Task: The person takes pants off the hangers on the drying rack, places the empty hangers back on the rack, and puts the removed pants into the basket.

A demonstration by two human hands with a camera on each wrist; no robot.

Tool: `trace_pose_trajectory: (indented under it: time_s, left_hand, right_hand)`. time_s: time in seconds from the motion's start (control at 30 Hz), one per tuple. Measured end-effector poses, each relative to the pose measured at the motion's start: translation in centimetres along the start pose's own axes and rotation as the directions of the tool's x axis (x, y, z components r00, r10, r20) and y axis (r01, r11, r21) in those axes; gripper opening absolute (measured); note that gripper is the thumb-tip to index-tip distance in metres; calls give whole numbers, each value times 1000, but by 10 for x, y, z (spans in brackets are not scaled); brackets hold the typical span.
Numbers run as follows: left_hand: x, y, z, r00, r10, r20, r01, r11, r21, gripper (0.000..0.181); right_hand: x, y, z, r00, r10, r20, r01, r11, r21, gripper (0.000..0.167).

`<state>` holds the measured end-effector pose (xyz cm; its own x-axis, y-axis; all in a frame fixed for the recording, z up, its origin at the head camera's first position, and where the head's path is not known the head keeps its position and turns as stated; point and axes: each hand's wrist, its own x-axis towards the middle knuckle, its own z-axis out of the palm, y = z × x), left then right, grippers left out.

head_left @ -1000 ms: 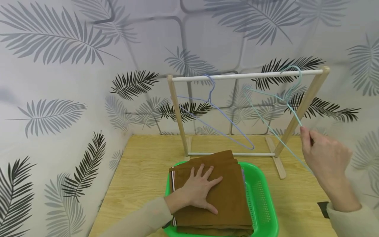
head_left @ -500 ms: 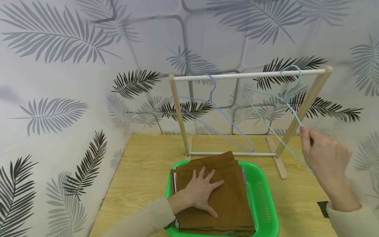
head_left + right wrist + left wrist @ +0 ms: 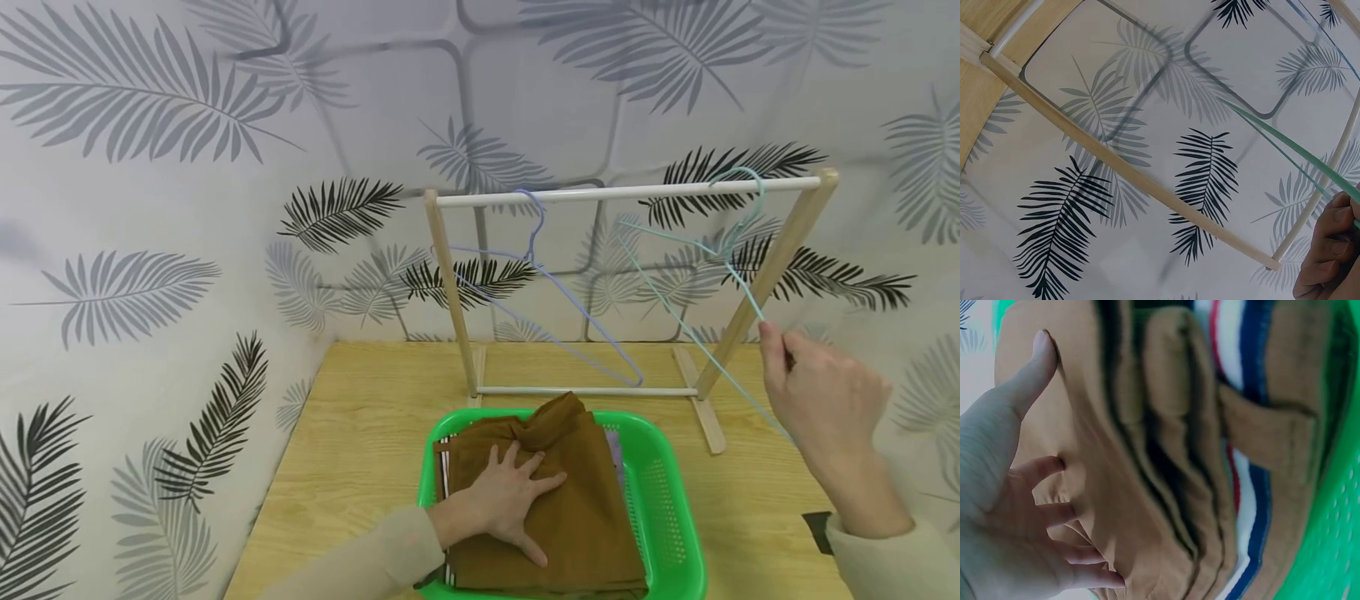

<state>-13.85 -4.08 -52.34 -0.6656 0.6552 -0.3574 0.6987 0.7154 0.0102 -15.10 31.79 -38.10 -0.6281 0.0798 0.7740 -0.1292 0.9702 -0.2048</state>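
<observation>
In the head view my left hand (image 3: 504,504) lies with spread fingers on a folded brown garment (image 3: 577,525) in a green plastic basket (image 3: 684,492). The cloth bunches just beyond the fingertips. In the left wrist view the garment (image 3: 1110,487) shows stacked folds, a cloth loop and a red, white and navy stripe. My right hand (image 3: 828,400) grips one arm of a mint-green hanger (image 3: 745,291), whose hook sits over the rack's rail. In the right wrist view curled fingers (image 3: 1329,256) close around that hanger (image 3: 1291,142).
A small wooden rack with a white top rail (image 3: 626,192) stands on the wooden table (image 3: 367,425) behind the basket. A blue hanger (image 3: 541,215) hangs from its left half. Some purple cloth (image 3: 615,450) shows beside the garment. Leaf-patterned walls enclose the back and left.
The garment's far edge, flat before, has been drawn nearer and wrinkled up by my left hand, which slid slightly toward me. My right hand and the mint-green hanger stay in place.
</observation>
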Motion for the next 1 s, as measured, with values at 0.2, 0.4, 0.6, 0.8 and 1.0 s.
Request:
trace_pose_trajectory:
  time_s: [0.2,0.4,0.6,0.8,1.0]
  left_hand:
    - [1,1,3,1000,-4,5,4,1000,-5,120]
    - [3,5,5,999,-34,23,34,999,3,120]
    - [4,7,4,998,-54,42,54,999,4,120]
    - [2,8,-3,999,-41,30,42,999,-19,120]
    - [3,10,-17,998,-7,-65,2,997,-78,119]
  right_hand:
    - [-1,0,0,1000,5,-5,-5,1000,-4,66]
    - [-2,-1,1,1000,7,-27,-7,1000,3,66]
    - [-2,-2,1,1000,0,-31,0,1000,7,65]
    - [-2,-2,-2,1000,1,-31,-1,1000,9,63]
    - [-2,-1,-4,1000,20,-22,-20,1000,3,63]
